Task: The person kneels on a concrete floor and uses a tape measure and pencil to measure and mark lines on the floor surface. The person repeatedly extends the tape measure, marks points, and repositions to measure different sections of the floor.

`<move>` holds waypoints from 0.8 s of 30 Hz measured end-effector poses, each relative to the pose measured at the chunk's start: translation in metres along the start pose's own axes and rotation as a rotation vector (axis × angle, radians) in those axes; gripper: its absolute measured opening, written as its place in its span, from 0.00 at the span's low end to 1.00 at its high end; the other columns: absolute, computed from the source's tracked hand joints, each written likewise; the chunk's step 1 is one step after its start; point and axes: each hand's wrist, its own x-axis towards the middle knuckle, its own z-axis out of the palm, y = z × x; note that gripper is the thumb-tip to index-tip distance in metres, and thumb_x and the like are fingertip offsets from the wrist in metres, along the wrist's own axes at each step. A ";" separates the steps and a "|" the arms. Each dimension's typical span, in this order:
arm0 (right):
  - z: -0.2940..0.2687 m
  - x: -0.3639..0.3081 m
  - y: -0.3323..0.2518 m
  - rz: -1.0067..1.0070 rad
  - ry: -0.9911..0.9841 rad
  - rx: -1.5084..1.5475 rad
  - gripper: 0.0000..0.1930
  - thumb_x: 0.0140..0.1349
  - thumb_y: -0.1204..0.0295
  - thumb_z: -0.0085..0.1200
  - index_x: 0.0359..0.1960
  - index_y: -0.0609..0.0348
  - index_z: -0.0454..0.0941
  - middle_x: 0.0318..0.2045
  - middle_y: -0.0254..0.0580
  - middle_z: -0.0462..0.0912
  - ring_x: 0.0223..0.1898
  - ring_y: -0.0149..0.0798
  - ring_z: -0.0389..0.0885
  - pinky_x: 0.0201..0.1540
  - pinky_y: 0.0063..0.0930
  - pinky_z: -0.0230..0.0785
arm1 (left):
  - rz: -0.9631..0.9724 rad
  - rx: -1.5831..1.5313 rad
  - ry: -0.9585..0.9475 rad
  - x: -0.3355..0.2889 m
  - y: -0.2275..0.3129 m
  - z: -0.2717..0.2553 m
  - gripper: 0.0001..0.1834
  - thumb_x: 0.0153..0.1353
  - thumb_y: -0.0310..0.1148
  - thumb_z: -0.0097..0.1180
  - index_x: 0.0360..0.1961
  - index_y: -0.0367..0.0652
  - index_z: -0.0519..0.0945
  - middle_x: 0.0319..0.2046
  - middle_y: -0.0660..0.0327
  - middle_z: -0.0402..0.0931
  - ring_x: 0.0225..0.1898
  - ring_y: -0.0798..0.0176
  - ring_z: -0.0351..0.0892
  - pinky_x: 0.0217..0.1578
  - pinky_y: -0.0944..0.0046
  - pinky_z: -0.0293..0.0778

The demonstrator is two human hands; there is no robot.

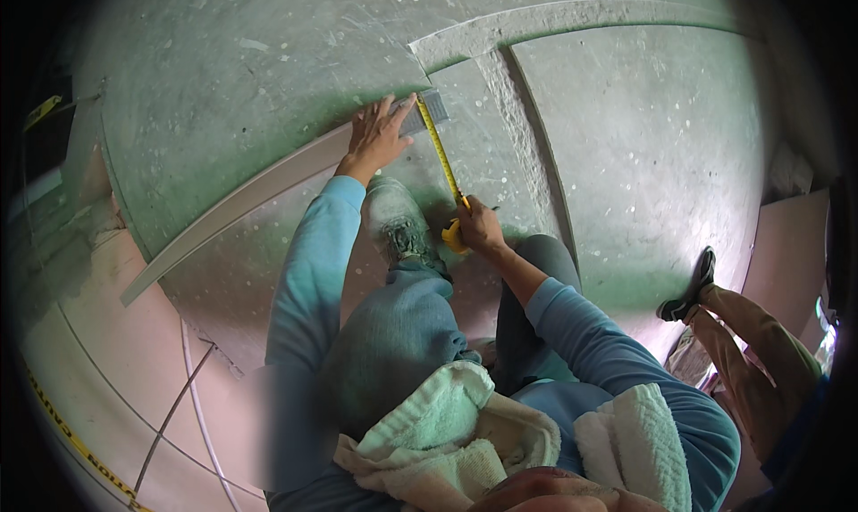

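A long, narrow, grey strip (259,183), which looks like a metal channel, lies slantwise on the floor from lower left to upper middle. My left hand (377,138) rests on it near its far end, fingers spread, with a fingertip by the end of the tape blade. The tape measure (454,236) has a yellow case and a yellow blade pulled out across the strip's end. My right hand (483,227) is closed round it, close to my bent knee. A thin dark tip sticks out beside that hand; I cannot tell what it is.
Shallow channels (542,137) with rough bottoms cut across the grey floor (643,137). Another person's legs (751,333) stand at the right. A pale cable (198,405) and yellow barrier tape (76,445) lie at lower left. A white towel (429,414) hangs in front of me.
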 end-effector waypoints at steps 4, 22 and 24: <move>0.002 0.000 0.000 -0.021 -0.014 -0.003 0.17 0.67 0.58 0.44 0.41 0.61 0.72 0.35 0.66 0.80 0.42 0.68 0.78 0.43 0.55 0.68 | 0.006 -0.006 0.005 0.001 0.001 -0.001 0.47 0.54 0.42 0.68 0.73 0.64 0.56 0.65 0.51 0.60 0.65 0.41 0.61 0.61 0.38 0.60; 0.002 -0.001 -0.003 -0.026 -0.040 0.016 0.15 0.68 0.60 0.44 0.42 0.61 0.71 0.36 0.68 0.79 0.43 0.70 0.76 0.43 0.57 0.67 | -0.003 0.028 0.001 0.001 0.001 0.001 0.48 0.54 0.43 0.69 0.73 0.65 0.56 0.64 0.52 0.61 0.64 0.44 0.62 0.59 0.40 0.63; 0.002 -0.001 -0.002 -0.026 -0.040 0.023 0.15 0.68 0.60 0.44 0.42 0.61 0.71 0.36 0.68 0.79 0.42 0.70 0.76 0.42 0.57 0.67 | -0.007 0.029 -0.010 0.001 0.001 0.000 0.48 0.54 0.43 0.69 0.73 0.65 0.56 0.64 0.52 0.61 0.64 0.44 0.62 0.58 0.40 0.63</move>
